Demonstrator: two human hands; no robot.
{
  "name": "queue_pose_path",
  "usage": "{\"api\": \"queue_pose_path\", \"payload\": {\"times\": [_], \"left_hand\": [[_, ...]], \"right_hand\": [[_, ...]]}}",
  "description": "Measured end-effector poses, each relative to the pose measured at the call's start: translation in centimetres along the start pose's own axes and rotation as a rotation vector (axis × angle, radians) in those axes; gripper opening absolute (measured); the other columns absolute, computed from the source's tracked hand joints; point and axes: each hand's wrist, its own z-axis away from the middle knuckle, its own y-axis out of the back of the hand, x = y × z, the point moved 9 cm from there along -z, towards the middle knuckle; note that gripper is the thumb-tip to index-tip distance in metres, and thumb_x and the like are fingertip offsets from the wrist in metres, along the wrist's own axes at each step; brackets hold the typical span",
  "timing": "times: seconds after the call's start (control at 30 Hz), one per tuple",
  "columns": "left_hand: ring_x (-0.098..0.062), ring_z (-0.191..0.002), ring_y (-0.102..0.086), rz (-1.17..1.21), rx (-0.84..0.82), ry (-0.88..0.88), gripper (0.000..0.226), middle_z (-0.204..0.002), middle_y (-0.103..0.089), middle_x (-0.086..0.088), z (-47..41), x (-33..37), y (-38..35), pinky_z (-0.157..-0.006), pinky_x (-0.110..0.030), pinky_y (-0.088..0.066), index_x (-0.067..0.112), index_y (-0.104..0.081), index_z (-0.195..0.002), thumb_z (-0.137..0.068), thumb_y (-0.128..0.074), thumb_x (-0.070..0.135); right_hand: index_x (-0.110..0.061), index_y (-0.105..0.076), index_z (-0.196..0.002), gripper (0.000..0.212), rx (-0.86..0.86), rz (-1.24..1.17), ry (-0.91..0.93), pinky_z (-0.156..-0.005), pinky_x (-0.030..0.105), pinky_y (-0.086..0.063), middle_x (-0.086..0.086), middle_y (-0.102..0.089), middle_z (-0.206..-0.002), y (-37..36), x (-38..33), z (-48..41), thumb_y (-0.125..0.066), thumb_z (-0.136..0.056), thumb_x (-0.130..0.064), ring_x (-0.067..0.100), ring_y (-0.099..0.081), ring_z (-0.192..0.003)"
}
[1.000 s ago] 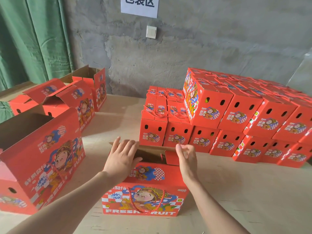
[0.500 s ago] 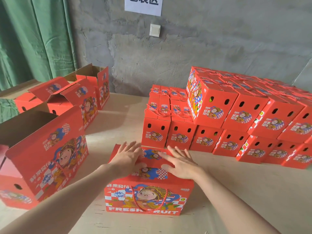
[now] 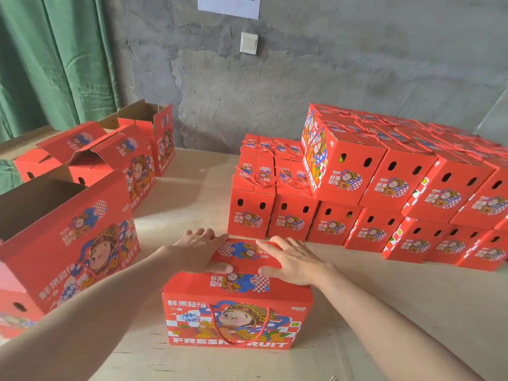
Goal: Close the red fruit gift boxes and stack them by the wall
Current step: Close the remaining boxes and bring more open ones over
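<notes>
A red fruit gift box (image 3: 236, 312) with a cartoon figure and a red rope handle stands on the wooden table (image 3: 412, 312) right in front of me. Its top flaps lie folded flat. My left hand (image 3: 199, 250) presses flat on the left part of the top, fingers straight. On the right part my right hand (image 3: 291, 261) presses down the same way. A two-layer stack of closed red boxes (image 3: 384, 193) stands behind it, along the grey wall (image 3: 330, 78).
Several open red boxes (image 3: 68, 237) with raised flaps stand at the left, up to the green curtain (image 3: 49, 64). A light switch (image 3: 248, 43) and a paper sign (image 3: 229, 5) are on the wall. Bare table lies at the front right.
The box's top was open a second ago, with both hands at its flaps. The flaps have folded down and both hands now lie flat on the closed top.
</notes>
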Motion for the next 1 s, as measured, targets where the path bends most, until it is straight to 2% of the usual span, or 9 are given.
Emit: {"api": "queue_pose_path", "payload": {"times": [0.1, 0.17, 0.23, 0.4, 0.57, 0.73, 0.8, 0.93, 1.0], "left_hand": [[-0.026, -0.135, -0.028, 0.050, -0.025, 0.055, 0.131, -0.146, -0.028, -0.003, 0.0, -0.2, -0.7, -0.113, -0.048, -0.018, 0.029, 0.000, -0.151, -0.041, -0.002, 0.101], [-0.025, -0.134, -0.029, 0.070, -0.001, 0.075, 0.134, -0.144, -0.031, -0.003, 0.0, -0.1, -0.8, -0.114, -0.049, -0.014, 0.030, -0.004, -0.151, -0.038, -0.001, 0.103], [-0.024, -0.131, -0.032, 0.082, 0.044, 0.074, 0.132, -0.141, -0.035, -0.003, 0.0, 0.0, -0.6, -0.114, -0.047, -0.015, 0.031, -0.008, -0.150, -0.039, -0.001, 0.103], [-0.023, -0.123, -0.037, 0.066, 0.092, 0.028, 0.133, -0.136, -0.039, -0.004, 0.2, 0.1, 0.1, -0.107, -0.038, -0.028, 0.028, -0.009, -0.151, -0.041, -0.002, 0.103], [-0.022, -0.120, -0.042, 0.043, 0.124, 0.021, 0.135, -0.134, -0.043, -0.004, 0.2, 0.2, 0.5, -0.103, -0.037, -0.034, 0.026, -0.013, -0.151, -0.040, -0.002, 0.102], [-0.023, -0.119, -0.047, 0.001, 0.174, 0.012, 0.135, -0.133, -0.048, -0.005, 0.1, 0.3, 1.1, -0.100, -0.038, -0.039, 0.026, -0.018, -0.150, -0.040, 0.010, 0.099], [-0.025, -0.118, -0.050, -0.024, 0.174, 0.005, 0.126, -0.133, -0.050, -0.006, 0.0, 0.5, 1.2, -0.099, -0.039, -0.041, 0.026, -0.018, -0.150, -0.048, 0.008, 0.096], [-0.028, -0.118, -0.051, -0.049, 0.129, 0.029, 0.102, -0.131, -0.052, -0.008, -0.4, 0.7, 0.9, -0.098, -0.039, -0.041, 0.028, -0.017, -0.150, -0.066, -0.009, 0.084], [-0.029, -0.118, -0.051, -0.059, 0.113, 0.053, 0.091, -0.131, -0.052, -0.009, -0.6, 0.6, 0.7, -0.098, -0.039, -0.041, 0.028, -0.017, -0.150, -0.076, -0.019, 0.080]], "right_hand": [[-0.041, 0.007, -0.150, 0.093, -0.068, -0.014, -0.027, -0.114, 0.054, -0.012, 0.001, -0.008, -0.157, -0.4, -0.2, -0.3, -0.019, -0.073, -0.087, 0.035, -0.011, -0.141], [-0.040, 0.007, -0.150, 0.102, -0.055, -0.031, -0.028, -0.114, 0.053, -0.013, 0.003, -0.011, -0.157, -0.4, -0.3, -0.3, -0.011, -0.063, -0.091, 0.034, -0.013, -0.140], [-0.039, 0.006, -0.150, 0.108, -0.028, -0.025, -0.015, -0.113, 0.052, -0.018, 0.005, -0.015, -0.155, -0.3, -0.4, -0.2, -0.005, -0.057, -0.092, 0.032, -0.018, -0.137], [-0.034, 0.004, -0.151, 0.107, -0.002, 0.024, 0.003, -0.112, 0.051, -0.022, 0.009, -0.022, -0.151, -0.2, -0.6, -0.4, -0.005, -0.061, -0.090, 0.033, -0.025, -0.134], [-0.032, 0.001, -0.152, 0.108, 0.023, 0.024, 0.006, -0.112, 0.049, -0.023, 0.009, -0.025, -0.150, 0.0, -0.7, -0.4, -0.005, -0.061, -0.090, 0.032, -0.027, -0.133], [-0.031, -0.004, -0.152, 0.101, 0.053, 0.053, 0.015, -0.112, 0.045, -0.025, 0.010, -0.028, -0.151, 0.6, -0.8, -0.4, -0.006, -0.066, -0.085, 0.032, -0.030, -0.136], [-0.034, -0.006, -0.152, 0.095, 0.073, 0.080, 0.023, -0.111, 0.045, -0.028, 0.012, -0.032, -0.150, 0.8, -0.9, -0.5, -0.007, -0.070, -0.082, 0.033, -0.035, -0.134], [-0.041, -0.007, -0.150, 0.086, 0.097, 0.119, 0.038, -0.108, 0.043, -0.033, 0.014, -0.039, -0.144, 1.0, -1.1, -0.7, -0.006, -0.073, -0.078, 0.034, -0.041, -0.129], [-0.040, -0.009, -0.151, 0.077, 0.116, 0.137, 0.042, -0.107, 0.041, -0.033, 0.014, -0.040, -0.143, 1.0, -1.1, -0.8, -0.013, -0.081, -0.073, 0.033, -0.042, -0.128]]}}
